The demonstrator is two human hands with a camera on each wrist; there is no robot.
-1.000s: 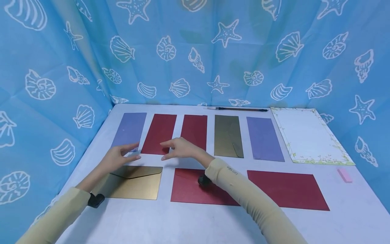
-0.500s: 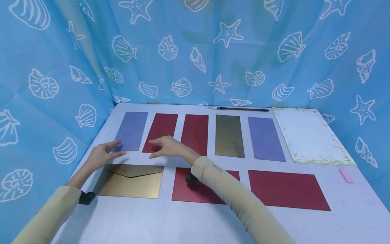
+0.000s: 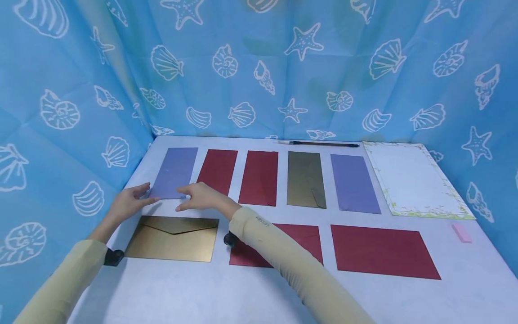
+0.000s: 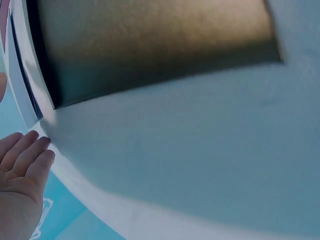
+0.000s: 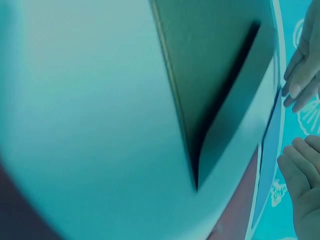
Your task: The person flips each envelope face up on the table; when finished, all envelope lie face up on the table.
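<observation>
At the left of the back row lies a purple envelope [image 3: 178, 168]. My left hand [image 3: 126, 202] is at its near left corner, thumb towards the near edge; whether it touches the paper I cannot tell. Over the near right part of that envelope is my right hand [image 3: 202, 196], thumb and fingers spread apart, holding nothing. A red envelope [image 3: 218, 168] lies partly behind it. Below both hands is a gold envelope [image 3: 171, 245] with its pointed flap up. The left wrist view shows the left hand [image 4: 22, 185] with extended fingers beside the gold envelope [image 4: 150, 45].
The back row continues with another red envelope [image 3: 259, 177], a dark gold one [image 3: 306, 177] and a second purple one [image 3: 355, 182]. In front lie two red envelopes, one [image 3: 386, 252] uncovered. A brush [image 3: 323, 143], bordered paper [image 3: 417, 177] and pink eraser [image 3: 462, 233] lie farther out.
Both hands have moved left, from above the gold envelope and the red one to the near end of the left purple envelope. The envelopes lie where they were.
</observation>
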